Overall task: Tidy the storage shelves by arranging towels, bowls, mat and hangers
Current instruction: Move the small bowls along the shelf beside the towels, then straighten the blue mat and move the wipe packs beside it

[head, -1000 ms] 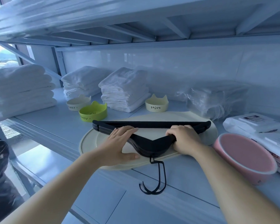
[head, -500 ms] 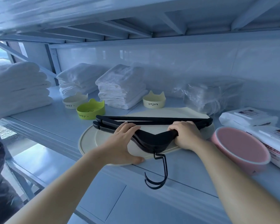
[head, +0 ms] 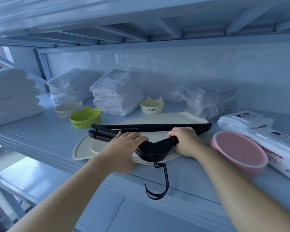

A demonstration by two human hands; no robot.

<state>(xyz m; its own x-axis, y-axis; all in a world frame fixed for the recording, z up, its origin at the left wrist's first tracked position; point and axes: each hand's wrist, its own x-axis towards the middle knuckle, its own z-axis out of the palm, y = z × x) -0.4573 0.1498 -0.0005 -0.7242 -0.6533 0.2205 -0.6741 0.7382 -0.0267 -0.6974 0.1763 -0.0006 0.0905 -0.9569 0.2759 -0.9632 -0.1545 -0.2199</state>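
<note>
A small stack of black hangers (head: 151, 127) lies flat on a cream mat (head: 81, 148) at the shelf's front, hooks hanging over the edge. My left hand (head: 124, 148) grips the hangers' left shoulder, thumb pressed on the mat. My right hand (head: 185, 141) is closed around the right shoulder near the neck. Folded white towels sit in three stacks: far left (head: 12, 96), back left (head: 70, 86) and back middle (head: 117, 94). A green cat-ear bowl (head: 85, 118), a cream bowl (head: 68, 108) and a cream "Enjoy" bowl (head: 151, 105) stand behind the mat.
A pink bowl (head: 239, 149) sits right of my right hand, touching the mat's edge. Packs of wipes (head: 274, 138) lie at the far right, a plastic-wrapped bundle (head: 209, 99) behind. The upper shelf (head: 141, 22) hangs low overhead; a lower shelf (head: 107, 213) shows below.
The hangers have been slid slightly forward and fanned apart at the left ends; their hooks hang lower over the shelf edge. Both hands keep their hold.
</note>
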